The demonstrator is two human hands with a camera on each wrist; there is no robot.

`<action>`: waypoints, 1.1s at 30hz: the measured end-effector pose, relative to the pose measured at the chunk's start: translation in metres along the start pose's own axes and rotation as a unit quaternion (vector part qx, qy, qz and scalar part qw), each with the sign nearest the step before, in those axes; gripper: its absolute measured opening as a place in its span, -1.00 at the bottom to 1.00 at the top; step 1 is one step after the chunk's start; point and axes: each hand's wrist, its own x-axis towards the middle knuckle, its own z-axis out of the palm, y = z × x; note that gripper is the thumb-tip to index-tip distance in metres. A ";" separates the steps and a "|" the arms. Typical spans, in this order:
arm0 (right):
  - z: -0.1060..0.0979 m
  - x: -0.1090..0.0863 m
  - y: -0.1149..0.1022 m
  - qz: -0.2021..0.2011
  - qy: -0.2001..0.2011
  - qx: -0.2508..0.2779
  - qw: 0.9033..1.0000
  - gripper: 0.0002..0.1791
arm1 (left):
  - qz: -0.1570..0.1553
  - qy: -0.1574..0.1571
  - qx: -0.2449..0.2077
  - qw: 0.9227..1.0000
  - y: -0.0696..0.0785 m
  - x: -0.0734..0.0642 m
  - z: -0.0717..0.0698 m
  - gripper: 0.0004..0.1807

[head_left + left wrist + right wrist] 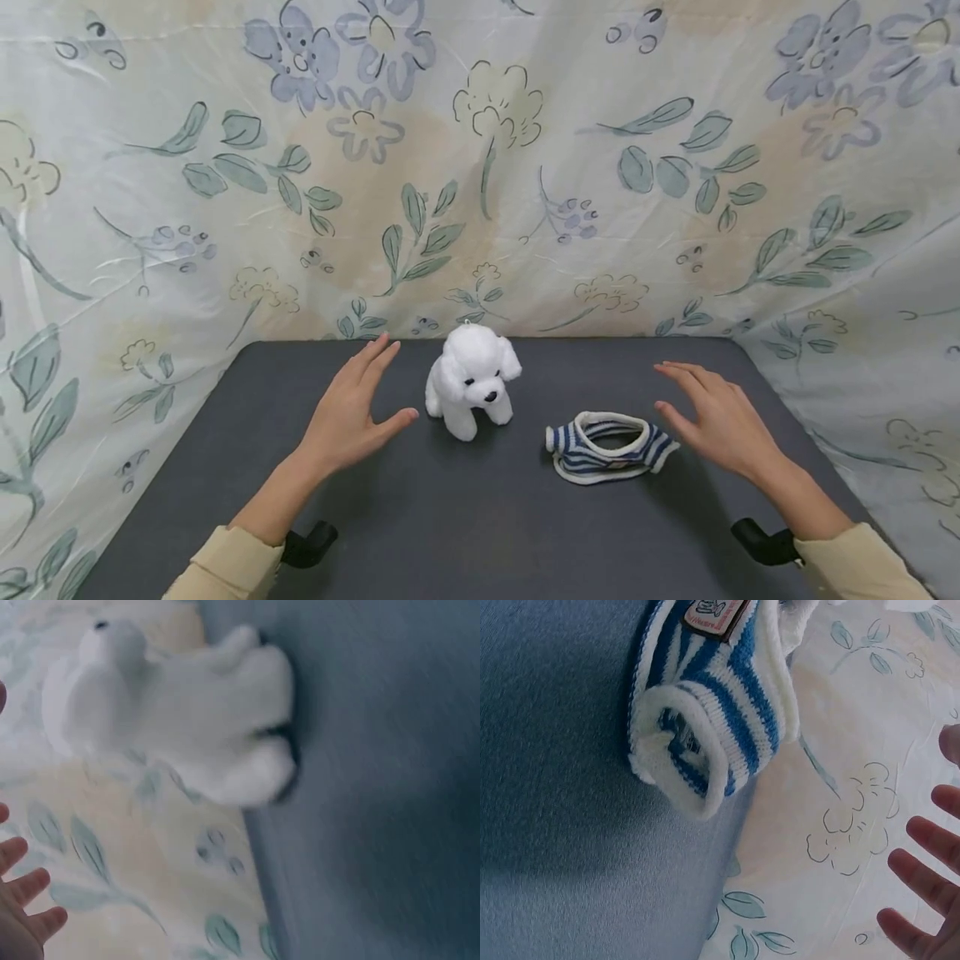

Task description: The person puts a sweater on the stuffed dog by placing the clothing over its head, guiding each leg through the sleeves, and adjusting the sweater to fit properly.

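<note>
A white plush dog with black eyes and nose stands upright on the dark grey table. To its right lies a small blue-and-white striped knitted sweater, its white-edged neck opening facing up. My left hand hovers left of the dog, fingers extended, apart from it. Above and right of the sweater is my right hand, also with straight fingers and holding nothing. The left wrist view shows the dog close up. In the right wrist view the sweater shows a sleeve opening and a dark-edged patch.
The grey table has rounded back corners. A floral cloth hangs behind it and along both sides. Each wrist carries a black device, one at the left and one at the right.
</note>
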 end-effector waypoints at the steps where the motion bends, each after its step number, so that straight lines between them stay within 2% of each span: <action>1: 0.000 0.000 -0.001 0.000 0.007 0.004 1.000 -0.39 | 0.009 0.010 -0.005 1.000 0.005 0.003 0.002 -0.06; 5: 0.002 0.000 -0.004 0.010 0.022 0.026 0.999 -0.44 | 0.040 0.030 -0.024 0.998 0.025 0.013 0.009 -0.10; 12: 0.006 -0.002 -0.009 0.015 0.020 0.064 0.998 -0.53 | 0.094 0.035 -0.063 0.993 0.059 0.026 0.021 -0.21; 16: 0.010 -0.005 -0.009 0.001 0.019 0.072 0.997 -0.52 | 0.130 0.050 -0.081 0.987 0.074 0.030 0.031 -0.27; 23: 0.020 -0.012 -0.006 0.000 0.006 0.073 0.997 -0.50 | 0.164 0.050 -0.120 0.978 0.100 0.032 0.053 -0.33; 28: 0.025 -0.016 -0.003 -0.008 0.006 0.075 0.997 -0.48 | 0.182 0.032 -0.117 0.976 0.119 0.029 0.072 -0.33; 33: 0.030 -0.020 0.003 -0.016 0.008 0.077 0.997 -0.48 | 0.168 -0.011 -0.121 0.978 0.133 0.027 0.088 -0.33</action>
